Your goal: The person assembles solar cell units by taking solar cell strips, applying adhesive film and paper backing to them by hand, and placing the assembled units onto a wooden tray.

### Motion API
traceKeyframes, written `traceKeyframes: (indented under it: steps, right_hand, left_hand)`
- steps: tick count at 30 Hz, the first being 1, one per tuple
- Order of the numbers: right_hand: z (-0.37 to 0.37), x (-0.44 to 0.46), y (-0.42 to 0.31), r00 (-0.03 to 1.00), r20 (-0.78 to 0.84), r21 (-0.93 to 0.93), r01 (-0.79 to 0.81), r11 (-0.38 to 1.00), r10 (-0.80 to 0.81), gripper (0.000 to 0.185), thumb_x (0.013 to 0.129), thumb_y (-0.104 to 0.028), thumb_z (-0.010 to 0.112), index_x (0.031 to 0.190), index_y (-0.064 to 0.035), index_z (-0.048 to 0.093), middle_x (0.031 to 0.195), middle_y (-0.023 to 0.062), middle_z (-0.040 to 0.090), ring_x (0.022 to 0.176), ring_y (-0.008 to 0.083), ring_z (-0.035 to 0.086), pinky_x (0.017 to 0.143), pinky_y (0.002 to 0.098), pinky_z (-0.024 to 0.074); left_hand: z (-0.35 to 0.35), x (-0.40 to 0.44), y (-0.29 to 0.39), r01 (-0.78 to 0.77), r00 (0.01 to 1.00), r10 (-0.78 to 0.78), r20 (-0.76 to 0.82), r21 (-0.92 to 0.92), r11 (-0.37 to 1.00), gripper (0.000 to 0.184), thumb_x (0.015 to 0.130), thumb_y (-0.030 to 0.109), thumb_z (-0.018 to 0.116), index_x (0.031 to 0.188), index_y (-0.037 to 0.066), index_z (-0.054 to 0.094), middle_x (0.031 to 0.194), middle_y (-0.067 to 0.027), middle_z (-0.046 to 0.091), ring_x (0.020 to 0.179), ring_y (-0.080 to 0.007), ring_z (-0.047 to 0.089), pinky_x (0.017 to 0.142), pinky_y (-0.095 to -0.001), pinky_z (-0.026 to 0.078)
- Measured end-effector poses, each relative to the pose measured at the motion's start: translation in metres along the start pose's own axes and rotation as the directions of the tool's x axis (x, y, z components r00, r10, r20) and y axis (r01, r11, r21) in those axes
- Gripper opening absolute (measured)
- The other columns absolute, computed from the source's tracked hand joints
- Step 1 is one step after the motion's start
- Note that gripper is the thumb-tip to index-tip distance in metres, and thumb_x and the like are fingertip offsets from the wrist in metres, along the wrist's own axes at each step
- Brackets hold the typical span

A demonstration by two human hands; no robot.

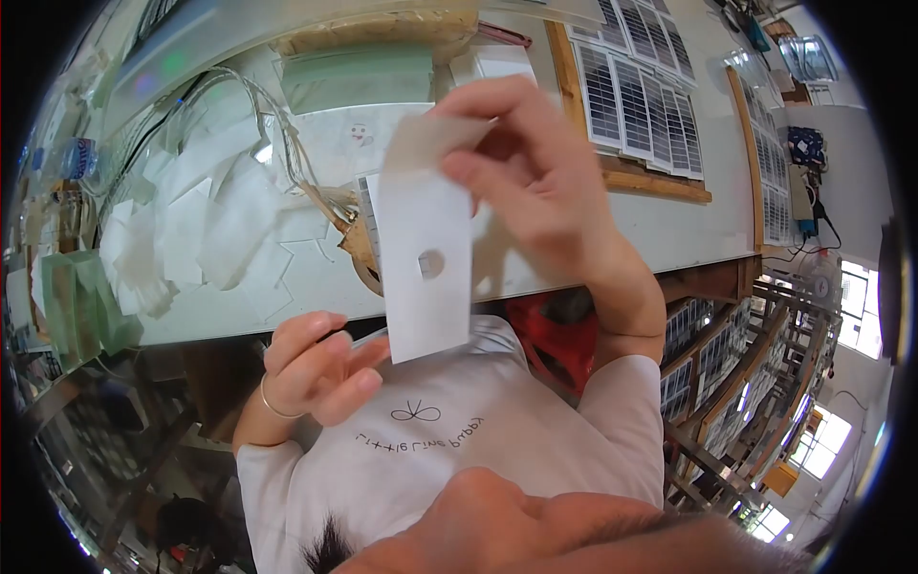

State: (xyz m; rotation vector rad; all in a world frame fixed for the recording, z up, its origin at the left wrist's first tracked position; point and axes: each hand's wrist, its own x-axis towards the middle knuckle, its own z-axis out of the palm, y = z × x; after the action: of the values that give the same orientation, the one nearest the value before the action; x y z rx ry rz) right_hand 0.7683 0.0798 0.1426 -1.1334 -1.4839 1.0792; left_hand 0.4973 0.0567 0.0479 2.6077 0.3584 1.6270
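Note:
My right hand (535,172) pinches the top end of a white rectangular sheet (426,306) with a round hole near its middle. The sheet hangs upright over the table's near edge, and its upper end looks translucent and bends toward my fingers. My left hand (320,368) is beside the sheet's lower left corner, palm up, with the fingers partly curled and apart. One fingertip comes close to the sheet; whether it touches, I cannot tell. Behind the sheet, the edge of a gridded panel (366,196) shows, beside a tan wooden-looking piece (359,247).
Loose white sheets (229,225) and strands of thin ribbon wire (253,91) lie on the left of the table (516,263). Pale green sheets (359,78) are stacked at the back. Small solar panels (636,105) sit in a wooden frame (660,186) on the right.

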Motion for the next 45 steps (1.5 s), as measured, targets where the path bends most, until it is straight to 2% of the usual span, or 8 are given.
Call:
traceKeyframes:
  steps: [4,11,33,36,38,40,41,45]
  right_hand:
    - [0.013,0.001,0.022,0.996,0.091,0.014,-0.015,1.0,0.014,0.032,0.096,0.0,0.064,0.127,-0.0065,0.06,0.112,0.0058,0.06,0.088,0.0145,0.059,0.078,0.0289,0.0519]
    - [0.019,0.004,0.044,0.97,0.135,-0.319,0.236,0.918,-0.203,0.017,0.089,0.0,0.069,0.103,-0.0085,0.068,0.101,0.0076,0.06,0.09,0.0275,0.066,0.078,0.0349,0.0557]
    - [0.011,0.002,0.043,0.967,0.186,-0.366,0.234,0.901,-0.176,0.029,0.085,0.012,0.063,0.104,-0.0075,0.073,0.123,0.0101,0.056,0.104,0.0239,0.061,0.088,0.0334,0.0526]
    - [0.001,0.003,0.031,0.931,0.242,-0.276,0.335,0.901,-0.272,0.029,0.083,0.011,0.066,0.105,-0.0071,0.073,0.118,0.0084,0.059,0.105,0.0237,0.06,0.089,0.0327,0.0517]
    - [-0.001,0.004,0.022,0.92,0.221,-0.453,0.391,0.801,-0.324,0.027,0.079,0.008,0.071,0.102,-0.0053,0.071,0.113,0.0072,0.061,0.102,0.024,0.06,0.089,0.032,0.0513]
    - [0.001,0.005,0.025,0.904,0.243,-0.49,0.428,0.759,-0.353,0.027,0.083,0.006,0.073,0.107,-0.004,0.066,0.114,0.0067,0.06,0.098,0.0193,0.059,0.087,0.0294,0.0497]
    - [0.007,0.0,0.024,0.973,0.137,-0.335,0.224,0.915,-0.188,0.03,0.086,0.006,0.072,0.112,-0.0038,0.061,0.113,0.006,0.058,0.097,0.016,0.058,0.086,0.028,0.049]
    - [0.013,-0.003,0.037,0.999,0.029,-0.113,-0.029,0.993,0.032,0.033,0.093,-0.006,0.074,0.116,-0.0047,0.05,0.104,0.0075,0.059,0.082,0.0187,0.055,0.076,0.0328,0.0507]
  left_hand:
    - [-0.009,0.034,0.001,-0.08,0.943,0.069,0.324,0.018,0.997,0.033,0.08,0.007,0.083,0.11,0.01,0.071,0.107,-0.0052,0.065,0.109,-0.0235,0.065,0.074,-0.0276,0.059]
    - [-0.003,0.027,0.005,-0.006,0.947,-0.009,0.322,0.045,0.999,0.019,0.086,0.01,0.08,0.104,0.006,0.074,0.101,-0.0034,0.069,0.1,-0.0191,0.071,0.074,-0.0242,0.058]
    - [-0.004,0.026,0.007,-0.112,0.942,0.083,0.326,0.073,0.991,0.016,0.085,0.009,0.078,0.097,0.006,0.069,0.1,-0.0063,0.067,0.093,-0.0225,0.072,0.077,-0.0283,0.062]
    - [-0.035,0.022,0.003,0.085,0.972,-0.018,0.234,-0.28,0.956,0.01,0.088,-0.001,0.069,0.096,0.002,0.065,0.101,-0.0106,0.068,0.092,-0.0277,0.072,0.066,-0.0308,0.057]
    - [-0.046,0.026,0.004,0.446,0.883,-0.414,0.224,-0.122,0.887,0.009,0.095,-0.002,0.061,0.104,-0.002,0.062,0.1,-0.0112,0.066,0.084,-0.0244,0.069,0.06,-0.0291,0.051]
    - [-0.024,0.022,-0.001,0.718,0.49,-0.87,0.056,-0.592,0.366,0.017,0.102,0.004,0.055,0.117,-0.003,0.058,0.106,-0.0104,0.065,0.08,-0.0155,0.063,0.063,-0.0277,0.048]
    - [-0.026,0.025,-0.008,0.728,0.252,-0.953,0.166,-0.681,0.074,0.02,0.103,0.005,0.055,0.121,-0.003,0.057,0.109,-0.0098,0.065,0.08,-0.0136,0.061,0.065,-0.0278,0.049]
    - [-0.024,0.019,-0.022,0.703,0.131,-0.953,0.274,-0.703,-0.105,0.022,0.104,0.005,0.056,0.124,-0.003,0.059,0.112,-0.0086,0.067,0.093,-0.0128,0.066,0.078,-0.0274,0.058]
